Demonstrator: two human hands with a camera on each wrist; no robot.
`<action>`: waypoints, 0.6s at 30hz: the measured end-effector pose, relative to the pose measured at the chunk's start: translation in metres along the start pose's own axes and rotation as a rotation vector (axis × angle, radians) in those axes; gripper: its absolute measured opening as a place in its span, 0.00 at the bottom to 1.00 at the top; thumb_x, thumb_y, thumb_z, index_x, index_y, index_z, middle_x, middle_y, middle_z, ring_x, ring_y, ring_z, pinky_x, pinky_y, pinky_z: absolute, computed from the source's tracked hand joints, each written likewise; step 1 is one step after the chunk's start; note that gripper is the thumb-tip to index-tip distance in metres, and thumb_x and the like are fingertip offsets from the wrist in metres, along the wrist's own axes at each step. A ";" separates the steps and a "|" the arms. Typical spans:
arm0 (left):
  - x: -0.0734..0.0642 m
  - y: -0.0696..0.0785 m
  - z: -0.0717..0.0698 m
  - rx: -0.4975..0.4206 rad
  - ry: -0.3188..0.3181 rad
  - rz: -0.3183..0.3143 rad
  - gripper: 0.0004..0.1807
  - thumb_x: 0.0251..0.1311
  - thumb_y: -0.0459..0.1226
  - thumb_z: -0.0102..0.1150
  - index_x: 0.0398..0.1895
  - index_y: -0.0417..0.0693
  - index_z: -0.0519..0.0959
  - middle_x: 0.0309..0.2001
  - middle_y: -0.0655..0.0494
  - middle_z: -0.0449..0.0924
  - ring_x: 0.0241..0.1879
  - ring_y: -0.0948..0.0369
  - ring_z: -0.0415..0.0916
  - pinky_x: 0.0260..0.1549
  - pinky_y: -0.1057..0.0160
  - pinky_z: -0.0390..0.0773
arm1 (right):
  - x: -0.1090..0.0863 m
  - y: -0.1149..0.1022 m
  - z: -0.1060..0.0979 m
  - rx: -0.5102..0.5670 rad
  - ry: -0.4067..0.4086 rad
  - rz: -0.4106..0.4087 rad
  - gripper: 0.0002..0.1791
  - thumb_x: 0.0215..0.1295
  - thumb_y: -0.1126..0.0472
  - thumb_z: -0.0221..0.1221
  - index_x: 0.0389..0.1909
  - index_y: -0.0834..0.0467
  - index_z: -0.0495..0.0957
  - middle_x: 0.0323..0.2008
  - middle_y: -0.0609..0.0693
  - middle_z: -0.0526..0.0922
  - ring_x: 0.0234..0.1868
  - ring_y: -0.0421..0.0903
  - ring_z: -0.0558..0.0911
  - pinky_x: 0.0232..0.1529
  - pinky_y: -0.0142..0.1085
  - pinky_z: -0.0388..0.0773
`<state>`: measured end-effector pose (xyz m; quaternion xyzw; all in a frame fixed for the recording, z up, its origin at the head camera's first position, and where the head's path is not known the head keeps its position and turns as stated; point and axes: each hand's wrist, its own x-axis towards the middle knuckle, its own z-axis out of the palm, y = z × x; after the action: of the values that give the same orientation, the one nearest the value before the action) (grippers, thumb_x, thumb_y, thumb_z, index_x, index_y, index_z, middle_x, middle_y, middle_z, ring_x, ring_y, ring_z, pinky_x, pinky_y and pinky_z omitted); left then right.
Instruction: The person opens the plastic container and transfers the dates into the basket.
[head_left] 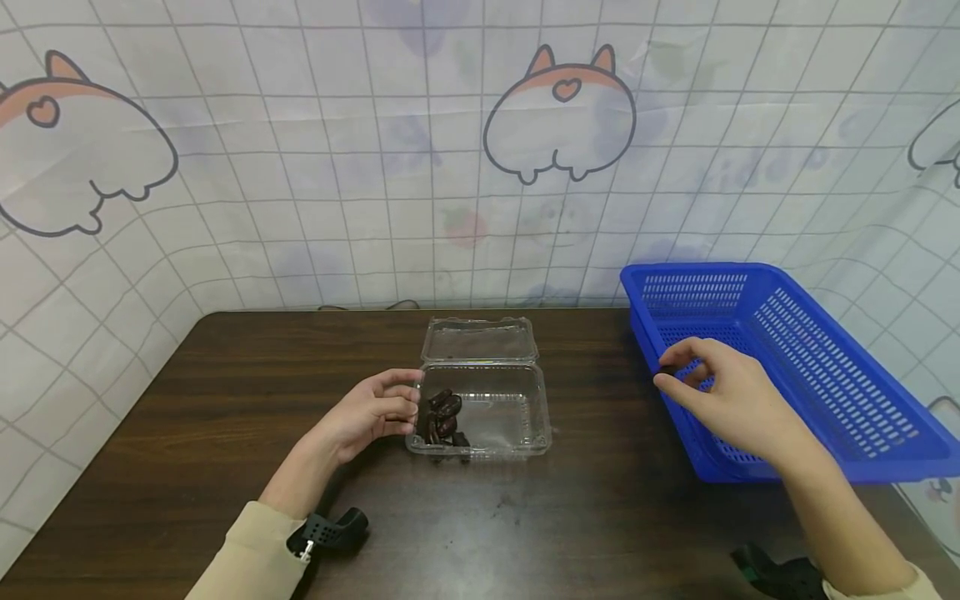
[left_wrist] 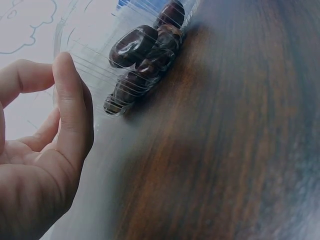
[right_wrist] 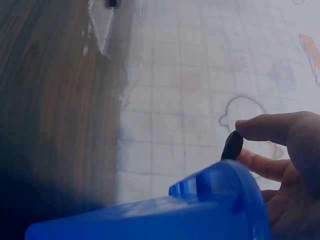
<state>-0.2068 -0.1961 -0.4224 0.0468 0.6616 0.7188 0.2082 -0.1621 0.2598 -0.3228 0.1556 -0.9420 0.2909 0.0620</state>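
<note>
A clear hinged plastic box (head_left: pixel 506 417) stands on the table with its lid (head_left: pixel 480 340) folded back. Several glossy dark-brown dates (head_left: pixel 444 415) are heaped at its left end; through its wall the left wrist view shows the dates (left_wrist: pixel 132 47) up close. My left hand (head_left: pixel 367 417) grips the box's left rim, fingers bent at the edge. Over the near-left rim of a blue basket (head_left: pixel 678 425), my right hand (head_left: pixel 716 396) pinches a single dark date (right_wrist: pixel 232 146) between thumb and fingertips. Its other fingers are partly hidden by the rim in the right wrist view.
The slotted blue basket takes up the right side of the dark wooden table (head_left: pixel 247 400). A white gridded cloth (head_left: pixel 337 167) hangs behind. Black wrist straps (head_left: pixel 330 533) sit on both arms, and a thin cable (head_left: pixel 401 304) shows at the table's back edge.
</note>
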 end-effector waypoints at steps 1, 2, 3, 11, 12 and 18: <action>0.000 0.000 0.000 0.003 -0.001 0.001 0.32 0.68 0.26 0.56 0.74 0.36 0.61 0.46 0.46 0.75 0.35 0.60 0.79 0.38 0.62 0.85 | 0.000 0.001 -0.001 -0.002 0.001 0.004 0.16 0.74 0.50 0.62 0.54 0.57 0.80 0.49 0.54 0.82 0.44 0.51 0.81 0.30 0.39 0.78; 0.000 0.000 0.000 0.001 0.000 0.000 0.32 0.67 0.25 0.57 0.74 0.36 0.61 0.47 0.46 0.75 0.35 0.60 0.79 0.38 0.62 0.85 | -0.001 0.002 -0.002 -0.007 0.003 0.010 0.16 0.74 0.50 0.62 0.54 0.57 0.80 0.48 0.54 0.82 0.44 0.51 0.81 0.30 0.40 0.78; 0.000 -0.001 0.000 0.001 -0.003 0.002 0.32 0.68 0.25 0.56 0.74 0.36 0.61 0.47 0.46 0.75 0.35 0.60 0.79 0.38 0.62 0.85 | -0.002 0.004 -0.003 -0.012 0.005 0.017 0.16 0.75 0.50 0.62 0.54 0.56 0.80 0.48 0.53 0.82 0.44 0.51 0.82 0.30 0.40 0.78; 0.000 -0.001 0.000 -0.005 -0.017 0.013 0.32 0.68 0.25 0.56 0.74 0.34 0.60 0.46 0.47 0.76 0.35 0.60 0.79 0.38 0.62 0.85 | -0.007 0.012 -0.010 -0.002 0.009 0.068 0.19 0.75 0.47 0.60 0.54 0.57 0.78 0.43 0.56 0.82 0.37 0.52 0.82 0.21 0.40 0.80; 0.000 -0.001 0.000 -0.004 -0.016 0.013 0.32 0.69 0.26 0.56 0.74 0.34 0.60 0.45 0.47 0.76 0.35 0.60 0.79 0.38 0.62 0.85 | -0.007 0.013 -0.011 -0.004 0.009 0.070 0.19 0.75 0.47 0.60 0.54 0.57 0.78 0.43 0.56 0.82 0.36 0.51 0.82 0.21 0.40 0.80; 0.000 -0.002 -0.001 0.003 -0.014 0.014 0.32 0.68 0.26 0.57 0.74 0.34 0.61 0.46 0.47 0.76 0.36 0.60 0.79 0.38 0.62 0.84 | -0.007 0.020 -0.010 -0.036 0.024 0.070 0.19 0.75 0.49 0.60 0.55 0.60 0.78 0.45 0.58 0.82 0.38 0.52 0.84 0.22 0.39 0.79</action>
<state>-0.2067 -0.1966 -0.4242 0.0569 0.6607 0.7191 0.2077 -0.1616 0.2832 -0.3269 0.1179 -0.9511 0.2779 0.0657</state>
